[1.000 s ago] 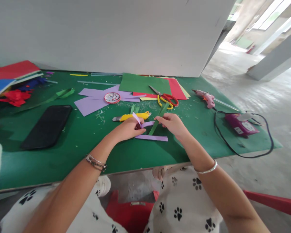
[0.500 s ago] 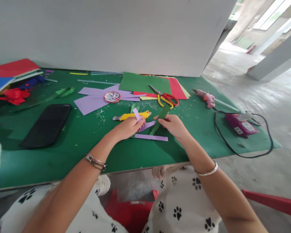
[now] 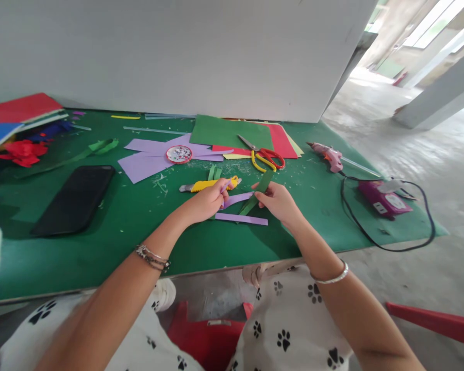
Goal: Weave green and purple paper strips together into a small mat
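My left hand (image 3: 209, 202) is closed on a purple paper strip (image 3: 237, 199), whose one end pokes up by the fingertips and whose other reaches toward my right hand. Between thumb and fingers, my right hand (image 3: 277, 200) pinches a green paper strip (image 3: 262, 186) that slants down to the left. Another purple strip (image 3: 242, 219) lies flat on the table just nearer to me. Behind my left hand rests a yellow utility knife (image 3: 204, 185) with its blade toward the left. Small green paper pieces (image 3: 214, 172) lie behind the knife.
Scissors (image 3: 263, 154) lie by stacked coloured sheets (image 3: 232, 133). A round dish (image 3: 179, 154) sits on purple paper (image 3: 147, 165). To the right are a glue gun (image 3: 328, 157), a purple box (image 3: 384, 198) and a looping black cable (image 3: 346, 206). A black phone (image 3: 75, 201) lies left.
The purple strip's upright end at my left fingertips has tipped down and is shorter in view. My right hand's fingers have shifted slightly on the green strip.
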Motion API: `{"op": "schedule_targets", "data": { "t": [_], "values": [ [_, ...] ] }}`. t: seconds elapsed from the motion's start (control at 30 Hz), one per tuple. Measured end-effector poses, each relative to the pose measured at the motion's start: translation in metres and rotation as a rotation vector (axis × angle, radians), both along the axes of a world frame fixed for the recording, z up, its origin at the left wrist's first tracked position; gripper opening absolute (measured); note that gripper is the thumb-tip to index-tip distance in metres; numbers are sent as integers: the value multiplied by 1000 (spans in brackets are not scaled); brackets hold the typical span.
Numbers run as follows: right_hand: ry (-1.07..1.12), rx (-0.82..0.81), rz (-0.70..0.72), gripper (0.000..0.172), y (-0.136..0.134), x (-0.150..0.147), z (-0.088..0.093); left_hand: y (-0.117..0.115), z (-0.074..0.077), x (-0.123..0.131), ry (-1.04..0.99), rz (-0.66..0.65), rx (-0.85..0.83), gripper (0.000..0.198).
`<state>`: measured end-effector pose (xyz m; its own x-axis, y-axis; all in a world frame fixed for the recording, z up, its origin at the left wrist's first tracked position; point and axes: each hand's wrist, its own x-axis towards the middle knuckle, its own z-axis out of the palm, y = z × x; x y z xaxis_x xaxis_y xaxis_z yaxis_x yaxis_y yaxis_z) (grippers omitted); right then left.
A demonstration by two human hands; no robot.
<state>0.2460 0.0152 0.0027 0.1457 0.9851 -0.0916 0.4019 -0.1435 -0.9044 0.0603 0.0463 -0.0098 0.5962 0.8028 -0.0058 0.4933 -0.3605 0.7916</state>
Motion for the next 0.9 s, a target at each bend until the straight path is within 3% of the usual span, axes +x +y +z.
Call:
{"op": "schedule_targets", "data": {
  "t": [0.27,0.47,0.9],
  "values": [
    [28,33,20,12,2,3,-7,1,5,0,78,-71,88,18],
    [8,30,60,10,2,6,-9,-1,8,0,127,-34,119,12],
    [47,51,97,11,-1,5,-11,-2,6,-1,89,-65,50,12]
  ]
}}
